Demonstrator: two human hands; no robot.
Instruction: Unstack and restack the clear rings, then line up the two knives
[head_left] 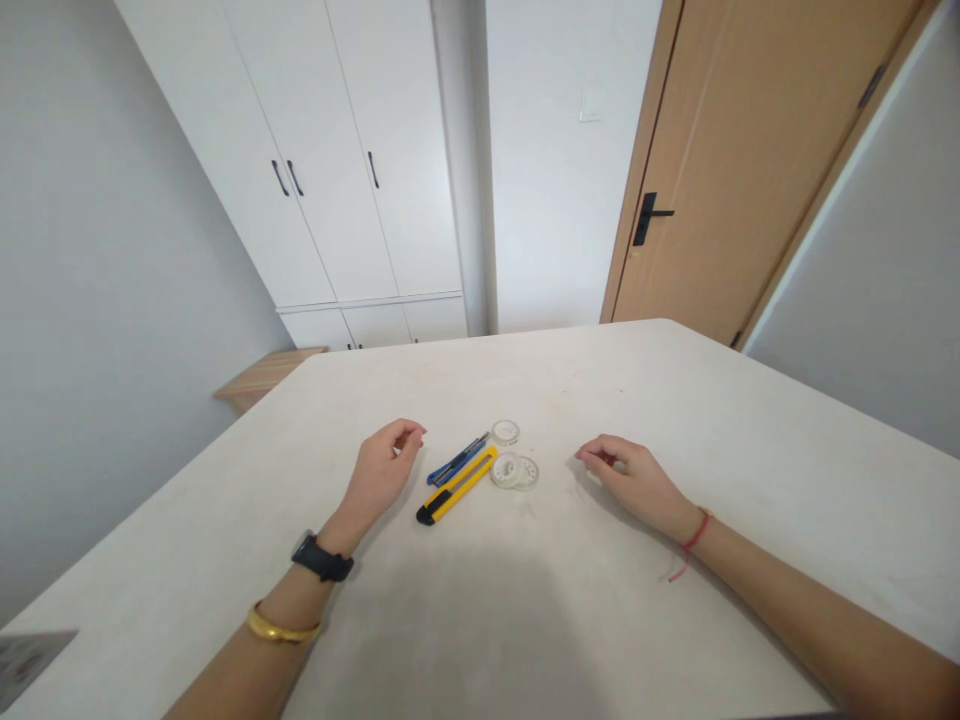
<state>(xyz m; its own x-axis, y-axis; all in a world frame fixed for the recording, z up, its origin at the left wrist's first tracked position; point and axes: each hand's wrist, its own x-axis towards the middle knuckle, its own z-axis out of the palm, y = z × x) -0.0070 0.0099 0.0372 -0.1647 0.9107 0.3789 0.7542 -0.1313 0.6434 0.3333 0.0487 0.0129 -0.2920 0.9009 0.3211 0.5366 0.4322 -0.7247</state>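
Note:
A yellow and black box cutter (459, 487) lies diagonally on the pale table, and beside it, farther back, is a blue cutter (457, 462). To their right rest overlapping clear tape rolls (514, 471), with another clear ring of tape (505, 432) just behind. My left hand (384, 470) is on the table left of the cutters, touching none of them, its fingers curled closed around nothing visible. Right of the tape rolls is my right hand (634, 476), its fingers also curled together with nothing seen in them.
The white table (585, 370) spans the view. Beyond it stand a white cabinet (360, 200) and a wooden door (735, 160) with a black handle. A wooden surface (270, 378) shows past the left edge, and a grey patterned item (34, 660) is at the lower left.

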